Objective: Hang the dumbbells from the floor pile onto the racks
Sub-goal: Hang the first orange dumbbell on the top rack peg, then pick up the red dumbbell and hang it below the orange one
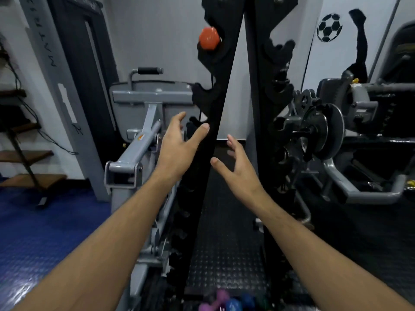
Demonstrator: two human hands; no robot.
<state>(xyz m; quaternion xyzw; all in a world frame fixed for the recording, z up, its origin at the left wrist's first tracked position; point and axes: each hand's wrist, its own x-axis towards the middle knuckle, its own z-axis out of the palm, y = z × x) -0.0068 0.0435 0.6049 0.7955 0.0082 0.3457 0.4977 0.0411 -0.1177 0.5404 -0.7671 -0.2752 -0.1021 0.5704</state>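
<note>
A tall black dumbbell rack (221, 97) with hooked cradles down both uprights stands right in front of me. One orange dumbbell (209, 38) hangs in an upper cradle on the rack's left side. My left hand (179, 144) is raised at mid-height beside the left upright, fingers spread and empty. My right hand (239, 170) is slightly lower between the two uprights, also spread and empty. At the bottom edge, on the floor at the rack's foot, lie a purple dumbbell (214, 301) and a blue dumbbell (238, 304), partly cut off.
A grey weight machine (143, 135) stands close on the left of the rack. Another machine with black weight plates (323, 131) crowds the right. Black studded rubber mat (226, 254) lies under the rack, blue flooring (33, 232) at left. Wooden shelves (24, 153) line the far left wall.
</note>
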